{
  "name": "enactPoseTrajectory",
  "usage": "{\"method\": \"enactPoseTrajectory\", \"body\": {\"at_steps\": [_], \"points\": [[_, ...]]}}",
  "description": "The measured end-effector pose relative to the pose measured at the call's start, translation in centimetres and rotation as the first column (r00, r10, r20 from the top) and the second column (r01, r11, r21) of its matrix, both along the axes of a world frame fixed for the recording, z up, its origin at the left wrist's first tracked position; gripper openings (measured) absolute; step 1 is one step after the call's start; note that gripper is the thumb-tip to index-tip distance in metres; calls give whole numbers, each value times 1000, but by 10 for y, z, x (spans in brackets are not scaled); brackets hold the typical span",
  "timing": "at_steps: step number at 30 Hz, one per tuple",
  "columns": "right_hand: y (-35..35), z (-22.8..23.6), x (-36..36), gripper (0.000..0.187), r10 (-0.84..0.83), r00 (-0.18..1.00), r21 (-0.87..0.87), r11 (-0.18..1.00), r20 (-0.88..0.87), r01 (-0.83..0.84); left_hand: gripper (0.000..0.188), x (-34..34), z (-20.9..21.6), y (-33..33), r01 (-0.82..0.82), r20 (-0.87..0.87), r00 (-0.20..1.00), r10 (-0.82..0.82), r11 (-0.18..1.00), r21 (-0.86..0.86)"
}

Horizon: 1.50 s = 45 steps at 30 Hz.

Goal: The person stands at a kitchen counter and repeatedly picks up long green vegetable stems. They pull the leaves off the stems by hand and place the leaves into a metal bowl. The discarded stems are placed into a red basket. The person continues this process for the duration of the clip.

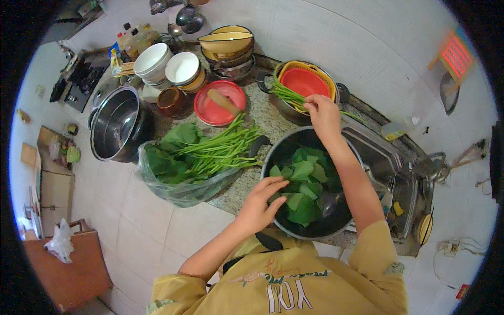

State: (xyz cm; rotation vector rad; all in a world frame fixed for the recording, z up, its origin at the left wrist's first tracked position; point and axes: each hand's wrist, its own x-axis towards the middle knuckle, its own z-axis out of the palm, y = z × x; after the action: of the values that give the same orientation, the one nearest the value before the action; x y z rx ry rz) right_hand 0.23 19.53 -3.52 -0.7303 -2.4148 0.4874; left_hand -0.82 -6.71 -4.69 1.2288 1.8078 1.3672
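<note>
Dark green leaves (303,209) lie in a large dark pot (342,209) in front of me. My left hand (261,203) reaches over the pot's left rim, its fingers apart at the edge of the leaves. My right hand (324,116) is closed in a pinch on thin green stems, and a stem end pokes out past its right side. More stems (286,93) lie across the left rim of a pot holding a yellow colander and a red basin (304,84). To the left, a clear plastic bag (197,191) holds leafy greens with long stems (223,149).
An empty-looking steel pot (116,126) stands at the counter's left edge. Behind the greens are a red plate (219,111) with a wooden-handled tool, white bowls (182,68) and stacked yellow bowls (226,44). At right is a sink (367,140), with a clear bottle (400,128) behind it.
</note>
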Motion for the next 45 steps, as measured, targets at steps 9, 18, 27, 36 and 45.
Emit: {"method": "enactPoseTrajectory", "body": {"at_steps": [9,18,27,36,45], "points": [[32,-28,-68,12,-58,967,240,971,249,-3,20,-46,0,-65,-225,27,974,226,974,-41],[31,-24,-52,16,7,1000,176,984,28,-12,15,-77,1,-85,-409,-18,912,409,908,-92],[-93,15,18,12,202,965,-292,925,-168,-244,26,-137,-22,-65,-448,-571,763,303,884,-130],[-125,9,70,12,81,987,-451,882,-141,-137,22,-180,-61,-35,-467,-783,618,-69,769,-437],[-127,12,96,12,19,990,-494,865,-139,-86,16,-193,-24,-49,-449,-709,691,142,853,-267]]}}
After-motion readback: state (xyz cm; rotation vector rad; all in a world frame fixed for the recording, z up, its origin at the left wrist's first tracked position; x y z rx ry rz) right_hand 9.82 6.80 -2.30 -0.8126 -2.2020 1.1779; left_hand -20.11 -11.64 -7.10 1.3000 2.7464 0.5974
